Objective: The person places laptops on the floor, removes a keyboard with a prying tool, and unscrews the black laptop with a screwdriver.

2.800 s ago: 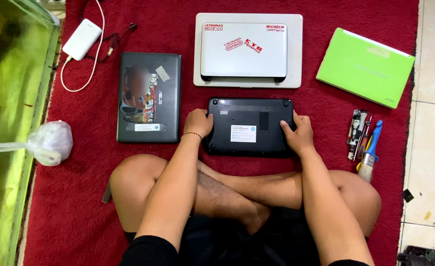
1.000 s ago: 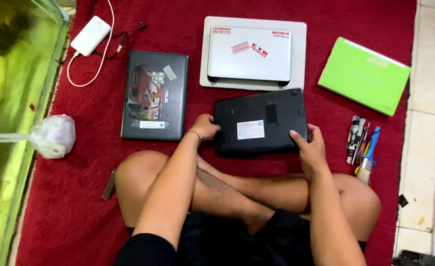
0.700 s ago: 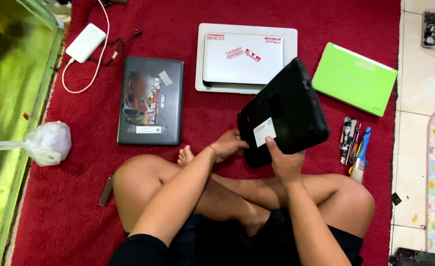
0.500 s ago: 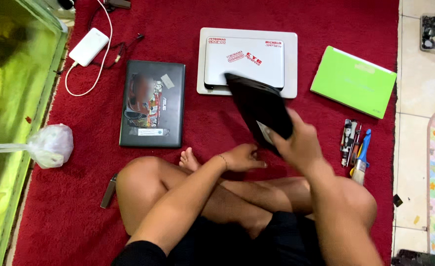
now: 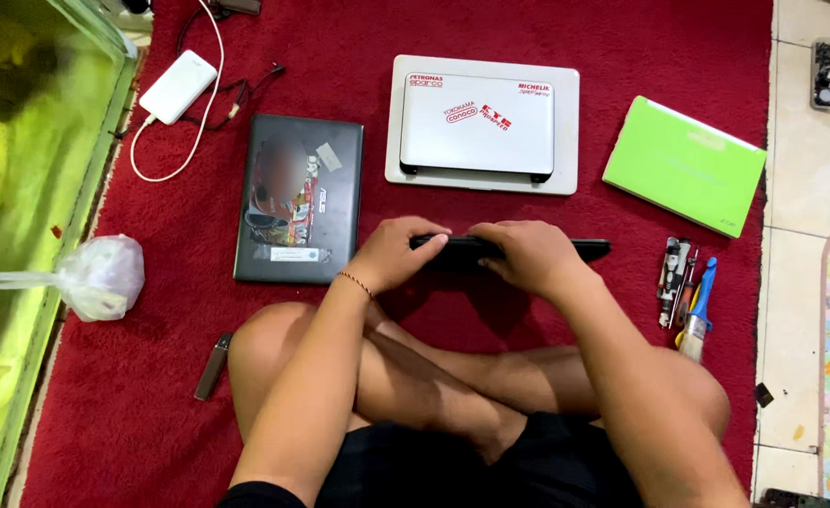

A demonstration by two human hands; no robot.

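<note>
Red carpet [image 5: 528, 38] covers the floor where a person sits cross-legged, seen from above. Both hands grip a small black laptop [image 5: 579, 249], which stands on its long edge on the carpet in front of the knees, so only a thin dark strip shows. The left hand [image 5: 398, 254] curls its fingers over the left end, and the right hand [image 5: 528, 256] wraps over the middle. Half a second earlier the right hand alone held the laptop tilted up in the air while the left hand lay low near the legs; now both clasp it and it has come down to the carpet. Beyond the hands lies a white laptop [image 5: 479, 122] stacked on a larger white one. To the left rests a dark laptop with stickers [image 5: 300, 198], and to the right a green laptop [image 5: 686, 165]. A cluster of small tools and a brush [image 5: 686, 293] lies near the right knee. A white power bank [image 5: 178, 87] with its cable sits at upper left.
</note>
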